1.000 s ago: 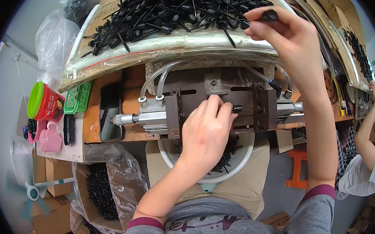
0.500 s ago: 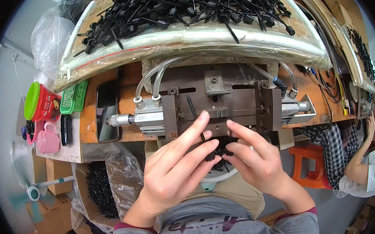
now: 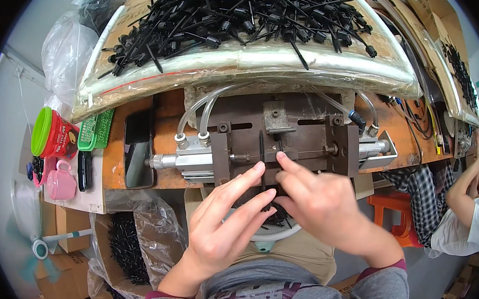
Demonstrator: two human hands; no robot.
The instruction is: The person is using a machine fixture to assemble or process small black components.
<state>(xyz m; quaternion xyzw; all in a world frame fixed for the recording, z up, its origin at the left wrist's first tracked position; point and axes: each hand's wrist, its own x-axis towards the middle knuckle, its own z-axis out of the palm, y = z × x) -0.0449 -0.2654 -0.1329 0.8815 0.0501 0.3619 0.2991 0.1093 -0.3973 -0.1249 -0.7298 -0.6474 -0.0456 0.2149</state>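
Observation:
My left hand [image 3: 220, 218] is closed on a thin black rod-shaped plastic part [image 3: 262, 150], held nearly upright between thumb and fingers. Just beside it, my right hand [image 3: 322, 204] is closed, with its index finger stretched forward. A dark rod tip shows above that fingertip; the rest of this second part is hidden by the hand. Both hands are in front of a brown metal fixture [image 3: 304, 112] with a clamp block [image 3: 275, 118] in its middle. Below the hands, a white bowl [image 3: 283, 235] with more black parts sits at my lap.
A big heap of black parts [image 3: 233, 19] lies on a raised cardboard tray. Air cylinders [image 3: 196, 157] with clear hoses flank the fixture. At left are a phone [image 3: 138, 147], a green basket [image 3: 96, 130] and a pink cup [image 3: 61, 183]. A co-worker [image 3: 465, 212] sits at right.
My right hand has moved left and turned over, so its back now faces up, close to the left hand. The rod in my left hand has become more upright.

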